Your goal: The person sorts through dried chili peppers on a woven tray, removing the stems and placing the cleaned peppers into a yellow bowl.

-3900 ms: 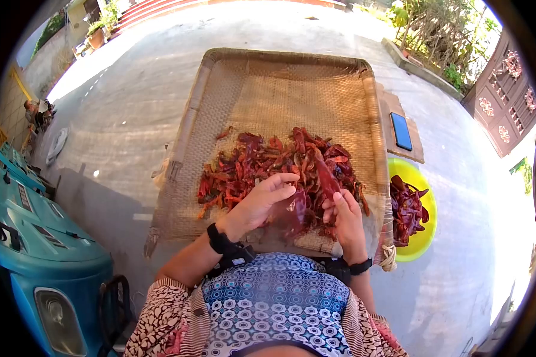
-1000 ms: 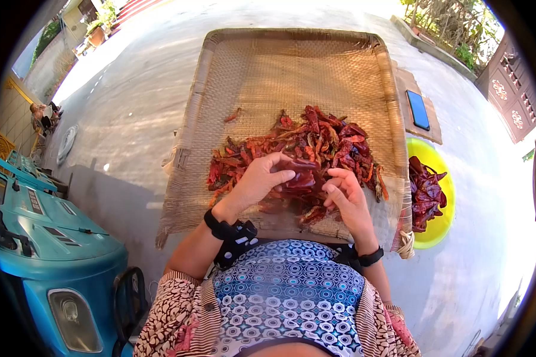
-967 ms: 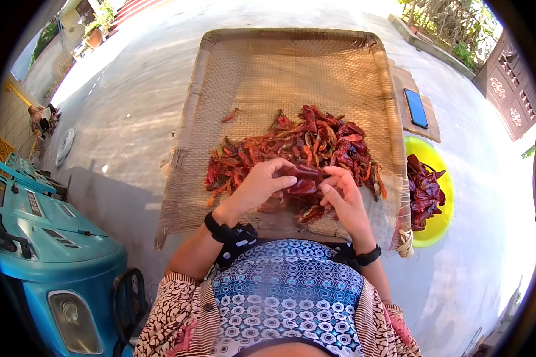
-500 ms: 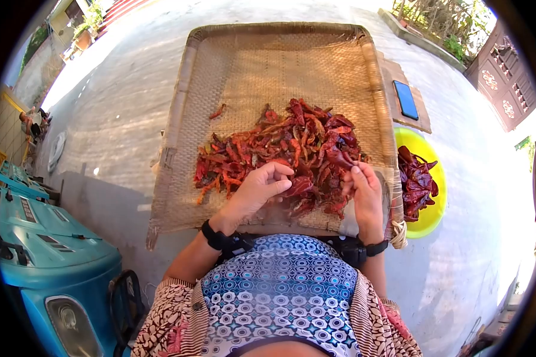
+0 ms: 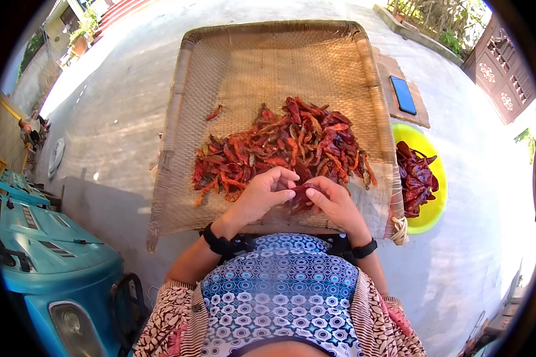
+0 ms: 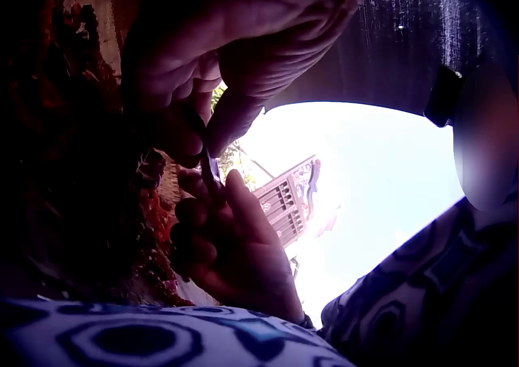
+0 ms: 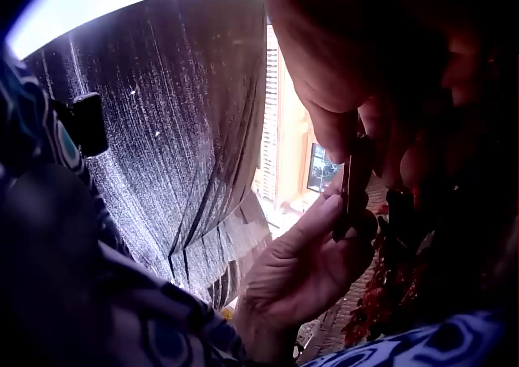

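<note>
Both hands meet over the near edge of a woven tray (image 5: 268, 68). Between them is a dark red pepper (image 5: 301, 193), pinched by the thumb and fingers of the left hand (image 5: 261, 193) on one side and of the right hand (image 5: 335, 205) on the other. In the left wrist view the pepper (image 6: 211, 172) shows as a thin dark strip between the fingertips; the right wrist view shows it (image 7: 350, 188) edge-on. A heap of red dried peppers (image 5: 280, 140) lies just beyond the hands. Fingers hide part of the held pepper.
Right of the tray, a yellow-green basin (image 5: 438, 178) holds dark red peppers (image 5: 415, 178). A phone (image 5: 403, 95) lies on cardboard (image 5: 420, 113) beside the tray. A teal vehicle (image 5: 59, 256) stands at the left. One pepper (image 5: 214, 112) lies apart from the heap.
The right hand has come back leftward from the heap's right side to the left hand, and now pinches the pepper there. The head view has shifted slightly.
</note>
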The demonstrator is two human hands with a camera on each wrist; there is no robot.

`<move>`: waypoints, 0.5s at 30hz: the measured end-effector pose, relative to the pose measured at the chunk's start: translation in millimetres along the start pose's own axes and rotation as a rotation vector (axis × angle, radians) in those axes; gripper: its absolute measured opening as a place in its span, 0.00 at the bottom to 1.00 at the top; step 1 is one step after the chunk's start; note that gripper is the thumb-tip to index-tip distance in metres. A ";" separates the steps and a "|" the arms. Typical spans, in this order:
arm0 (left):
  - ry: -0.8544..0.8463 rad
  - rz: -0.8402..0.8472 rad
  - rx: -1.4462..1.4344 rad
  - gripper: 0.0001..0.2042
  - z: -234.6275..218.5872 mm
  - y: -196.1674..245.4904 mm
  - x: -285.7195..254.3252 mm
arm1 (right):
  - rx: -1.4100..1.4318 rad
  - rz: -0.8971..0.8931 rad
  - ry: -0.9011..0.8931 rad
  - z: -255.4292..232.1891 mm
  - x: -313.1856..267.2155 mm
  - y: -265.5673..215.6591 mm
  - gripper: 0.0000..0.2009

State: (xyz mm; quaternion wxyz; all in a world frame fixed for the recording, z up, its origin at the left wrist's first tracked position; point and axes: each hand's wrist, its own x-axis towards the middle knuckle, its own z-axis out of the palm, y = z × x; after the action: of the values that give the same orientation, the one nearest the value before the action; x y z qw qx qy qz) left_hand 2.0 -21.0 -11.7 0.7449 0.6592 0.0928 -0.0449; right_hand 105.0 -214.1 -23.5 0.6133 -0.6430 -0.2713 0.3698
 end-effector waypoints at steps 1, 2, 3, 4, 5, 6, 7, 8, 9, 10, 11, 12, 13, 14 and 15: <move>-0.009 0.002 0.004 0.12 -1.2 0.0 -0.9 | -0.017 -0.002 -0.019 4.1 1.6 0.4 0.11; -0.002 0.008 -0.001 0.12 -2.7 0.1 -1.7 | -0.036 -0.003 -0.040 6.8 2.4 0.7 0.11; -0.025 -0.002 -0.033 0.12 -3.9 1.3 -3.1 | -0.008 0.009 -0.061 6.9 1.9 1.3 0.11; -0.048 -0.011 -0.066 0.12 -5.1 3.2 -4.7 | 0.018 0.021 -0.084 5.1 0.7 1.8 0.11; -0.071 -0.019 -0.099 0.12 -6.1 4.3 -5.2 | 0.043 0.033 -0.106 2.9 -0.1 2.3 0.10; -0.087 -0.019 -0.097 0.12 -6.6 3.9 -5.1 | 0.075 0.048 -0.110 1.7 -1.6 3.4 0.10; -0.103 -0.019 -0.096 0.12 -6.5 2.9 -4.9 | 0.106 0.064 -0.114 0.4 -4.0 4.9 0.10; -0.120 -0.021 -0.095 0.12 -5.8 2.2 -4.8 | 0.138 0.080 -0.117 -1.2 -5.8 5.8 0.10; -0.125 -0.011 -0.101 0.13 -4.5 1.9 -4.5 | 0.140 0.082 -0.113 -3.0 -6.6 6.1 0.10; -0.131 -0.002 -0.107 0.13 -2.9 1.5 -4.1 | 0.143 0.083 -0.110 -4.9 -7.5 6.4 0.10; -0.137 0.007 -0.113 0.13 -1.6 1.2 -3.6 | 0.146 0.084 -0.105 -7.3 -8.4 6.8 0.10; -0.109 0.016 -0.075 0.13 -0.5 1.3 -3.3 | 0.160 0.093 -0.044 -10.8 -9.0 7.2 0.10; -0.080 0.024 -0.038 0.13 0.6 1.5 -3.0 | 0.173 0.102 0.017 -15.4 -9.1 7.4 0.10; -0.051 0.033 -0.001 0.13 1.4 1.6 -2.6 | 0.185 0.111 0.078 -20.9 -9.1 7.3 0.10; 0.010 0.065 0.100 0.13 1.0 -0.1 -1.8 | 0.215 0.069 0.173 -28.0 -9.4 6.9 0.10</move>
State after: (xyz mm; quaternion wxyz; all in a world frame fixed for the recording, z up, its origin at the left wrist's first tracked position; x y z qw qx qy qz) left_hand 0.2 -22.1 -11.3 0.7116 0.6985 0.0727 -0.0219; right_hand 121.5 -238.9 -29.7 0.6869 -0.6119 -0.1539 0.3607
